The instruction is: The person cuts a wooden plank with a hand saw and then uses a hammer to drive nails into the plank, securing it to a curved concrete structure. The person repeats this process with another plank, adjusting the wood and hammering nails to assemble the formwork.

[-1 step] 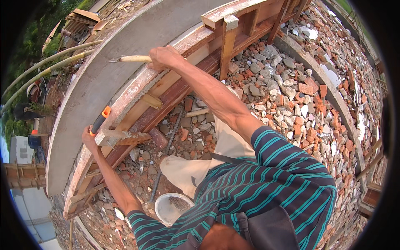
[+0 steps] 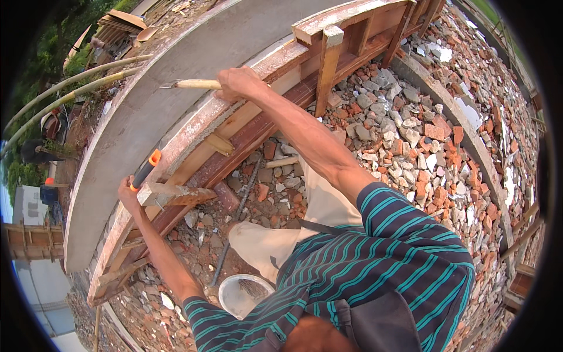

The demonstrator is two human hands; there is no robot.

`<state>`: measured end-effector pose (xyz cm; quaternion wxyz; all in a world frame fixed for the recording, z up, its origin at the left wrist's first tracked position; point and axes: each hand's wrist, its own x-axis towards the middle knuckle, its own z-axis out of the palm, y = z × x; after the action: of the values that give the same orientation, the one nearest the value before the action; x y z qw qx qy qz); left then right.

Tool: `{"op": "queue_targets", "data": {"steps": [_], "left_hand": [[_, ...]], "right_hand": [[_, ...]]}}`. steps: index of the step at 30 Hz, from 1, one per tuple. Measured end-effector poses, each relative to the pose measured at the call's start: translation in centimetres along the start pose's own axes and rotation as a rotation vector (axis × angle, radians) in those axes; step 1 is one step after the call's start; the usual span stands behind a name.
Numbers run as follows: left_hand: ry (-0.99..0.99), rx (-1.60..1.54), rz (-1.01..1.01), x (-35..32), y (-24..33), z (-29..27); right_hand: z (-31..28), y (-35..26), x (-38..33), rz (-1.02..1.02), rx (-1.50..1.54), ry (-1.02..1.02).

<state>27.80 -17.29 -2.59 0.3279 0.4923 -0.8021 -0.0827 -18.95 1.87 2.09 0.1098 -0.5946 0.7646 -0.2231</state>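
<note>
My right hand (image 2: 237, 84) is closed around a pale wooden handle (image 2: 200, 84) over the top edge of a curved timber form (image 2: 193, 126). A small metal end on this wooden-handled tool points left over the grey concrete wall (image 2: 126, 111); its exact kind is unclear. Farther left, my left hand (image 2: 127, 192) grips the lower end of a tool with a black and orange handle (image 2: 145, 169). The working end of that tool is hidden. It lies by the form's top edge, next to a wooden brace (image 2: 176, 191).
Broken brick and stone rubble (image 2: 404, 141) covers the ground on my right. A pale bucket (image 2: 243, 293) stands by my knee, near a dark metal rod (image 2: 237, 217). A wooden post (image 2: 327, 70) rises against the form. Curved poles (image 2: 76, 91) lie beyond the wall.
The whole view has shifted slightly. Both hands keep their grip and their places along the form.
</note>
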Motion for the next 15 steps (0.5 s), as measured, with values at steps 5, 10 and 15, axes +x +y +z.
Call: {"op": "queue_targets", "data": {"steps": [5, 10, 15], "left_hand": [[0.088, -0.004, -0.219, -1.4, 1.4, 0.1], [0.127, 0.069, -0.268, -1.5, 6.4, -0.5], [0.161, -0.044, -0.339, -1.5, 6.4, -0.8]], "right_hand": [[0.6, -0.6, 0.5, -0.065, -0.056, 0.022], [0.0, -0.3, 0.5, -0.079, -0.052, 0.060], [0.7, 0.0, 1.2, -0.129, -0.111, 0.051]]}}
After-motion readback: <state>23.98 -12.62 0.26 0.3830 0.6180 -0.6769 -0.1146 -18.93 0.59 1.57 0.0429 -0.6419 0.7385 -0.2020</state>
